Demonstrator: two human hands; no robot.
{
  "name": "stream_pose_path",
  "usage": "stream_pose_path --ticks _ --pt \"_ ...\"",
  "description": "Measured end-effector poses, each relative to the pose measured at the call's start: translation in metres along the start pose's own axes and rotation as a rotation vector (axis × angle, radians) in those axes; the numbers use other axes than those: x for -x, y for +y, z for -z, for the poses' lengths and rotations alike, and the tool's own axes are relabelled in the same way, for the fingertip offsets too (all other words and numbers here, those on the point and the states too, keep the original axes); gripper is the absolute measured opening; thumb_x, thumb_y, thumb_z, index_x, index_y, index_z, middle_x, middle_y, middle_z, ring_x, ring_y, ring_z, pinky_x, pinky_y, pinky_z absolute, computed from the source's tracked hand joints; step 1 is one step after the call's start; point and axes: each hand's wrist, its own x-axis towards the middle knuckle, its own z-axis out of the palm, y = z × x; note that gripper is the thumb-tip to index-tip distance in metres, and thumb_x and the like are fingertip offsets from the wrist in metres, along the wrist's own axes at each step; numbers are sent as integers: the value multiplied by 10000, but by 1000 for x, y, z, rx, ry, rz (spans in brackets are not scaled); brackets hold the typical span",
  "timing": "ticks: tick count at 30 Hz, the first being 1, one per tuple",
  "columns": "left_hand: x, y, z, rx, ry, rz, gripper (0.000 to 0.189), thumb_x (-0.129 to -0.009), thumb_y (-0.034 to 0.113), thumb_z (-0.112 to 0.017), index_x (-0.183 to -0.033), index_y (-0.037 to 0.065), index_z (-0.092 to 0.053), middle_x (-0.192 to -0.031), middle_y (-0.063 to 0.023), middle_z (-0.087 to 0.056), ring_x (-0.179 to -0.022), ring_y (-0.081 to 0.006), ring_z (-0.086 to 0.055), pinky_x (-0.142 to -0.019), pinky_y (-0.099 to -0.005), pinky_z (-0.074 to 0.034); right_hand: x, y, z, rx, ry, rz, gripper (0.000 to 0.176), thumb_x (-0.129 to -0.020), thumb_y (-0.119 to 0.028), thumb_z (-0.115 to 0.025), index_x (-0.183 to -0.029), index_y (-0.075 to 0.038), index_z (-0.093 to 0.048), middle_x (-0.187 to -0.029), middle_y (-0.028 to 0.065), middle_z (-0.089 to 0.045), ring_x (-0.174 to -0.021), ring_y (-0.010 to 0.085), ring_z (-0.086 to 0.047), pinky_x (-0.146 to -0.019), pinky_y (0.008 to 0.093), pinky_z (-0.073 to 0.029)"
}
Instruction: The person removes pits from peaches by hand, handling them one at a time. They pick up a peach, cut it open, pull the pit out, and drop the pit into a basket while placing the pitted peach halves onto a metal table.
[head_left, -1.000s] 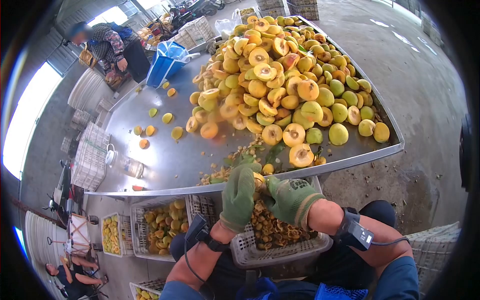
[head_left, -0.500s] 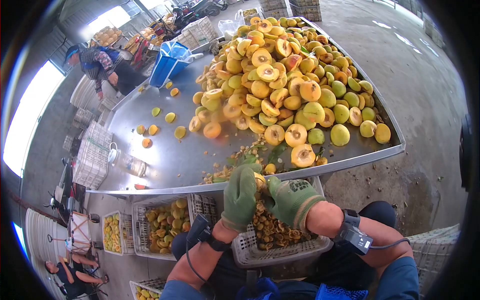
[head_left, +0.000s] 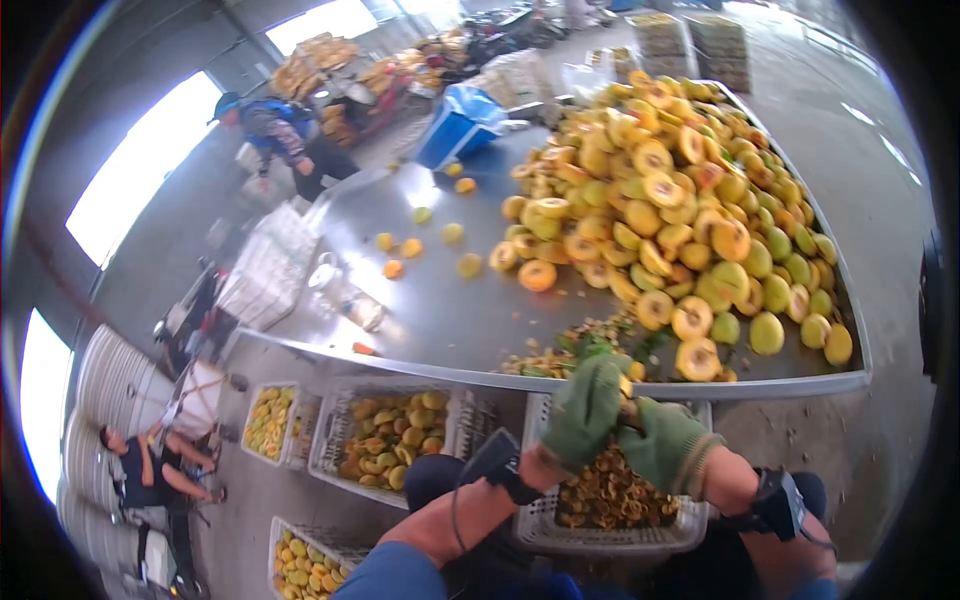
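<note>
My left hand, in a green knit glove, is closed around a yellow peach half that shows only in part between my hands. Right against it, my gloved right hand has its fingers curled in. Whatever it grips is hidden. Both hands are over a white plastic crate of brown-yellow pits and scraps, just in front of the metal table. On the table beyond them lies a large heap of halved yellow peaches, with loose pits and green leaves at its near edge.
Crates of peach halves stand on the floor to the left. A blue bag and a clear jug are on the table. One person stands beyond its far left side; another person sits at lower left.
The view has swung left, so the table, heap and crates appear farther right and lower. My hands remain together over the crate, the peach half now more covered.
</note>
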Motion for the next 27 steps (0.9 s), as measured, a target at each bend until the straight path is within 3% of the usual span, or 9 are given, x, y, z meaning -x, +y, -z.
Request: stream_pose_path --ticks 3,5,9,12,16,18,20,23,27 --pt "-4 6 5 100 11 36 197 -1024 6 -488 -1192 -69 -558 -1200 -245 -624 -967 -349 -685 -823 -408 -592 1 18 -18 -154 -46 -109 155 -947 -188 -576 -983 -64 -662 -816 186 -674 -770 407 -660 -680 484 -519" --pt "-9 2 11 -100 45 -245 194 -1018 -7 -498 -1194 -60 -559 -1197 -247 -630 -963 -339 -695 -821 -404 -602 2 25 -15 -230 -126 52 143 -980 -169 -544 -971 -80 -656 -786 111 -650 -690 323 -628 -625 423 -506" --pt "-7 -1 3 -4 112 -136 198 -1041 44 -494 -1201 -50 -561 -1150 -228 -653 -1001 -325 -682 -850 -401 -588 -7 23 -13 -884 -273 -488 136 -1013 -178 -536 -992 -101 -647 -759 -33 -584 -611 126 -551 -549 287 -461" --pt "-1 4 -5 404 56 335 219 -1040 89 -503 -1208 -32 -575 -1174 -195 -646 -1002 -310 -670 -890 -382 -555 -6 -25 10 -410 -169 -390 191 -970 -234 -587 -1026 -59 -639 -784 101 -677 -732 271 -671 -623 382 -512" --pt "1 -19 -9 181 -21 77 249 -1046 139 -493 -1228 0 -590 -1141 -162 -649 -997 -263 -656 -915 -364 -524 0 -7 -5 22 82 -35 173 -901 -173 -614 -1024 -52 -630 -830 235 -675 -827 474 -653 -719 542 -516" --pt "-3 -22 -8 71 -18 -36 272 -1061 176 -461 -1210 -2 -602 -1081 -140 -663 -968 -229 -652 -894 -355 -526 2 -4 -11 95 88 -136 193 -900 -203 -626 -1035 -67 -645 -829 230 -679 -812 456 -663 -708 539 -517" --pt "-12 -2 2 413 -96 400 284 -1059 185 -447 -1182 -5 -617 -1051 -120 -671 -941 -202 -652 -876 -344 -530 0 -4 -11 103 47 -208 220 -914 -239 -624 -1045 -64 -652 -848 232 -684 -824 447 -669 -719 535 -520" --pt "-15 2 7 411 -112 507 299 -1062 200 -443 -1170 -10 -626 -1039 -112 -682 -919 -187 -651 -857 -337 -534 -3 -19 2 16 -93 -304 308 -963 -310 -588 -1080 -30 -642 -941 250 -704 -929 441 -679 -807 528 -531" --pt "-12 2 6 440 -80 413 292 -1050 147 -459 -1193 -50 -620 -1103 -184 -682 -929 -253 -673 -856 -352 -533 3 -11 -6 -103 9 -231 242 -942 -284 -628 -993 -51 -668 -817 224 -690 -809 442 -676 -702 516 -527"
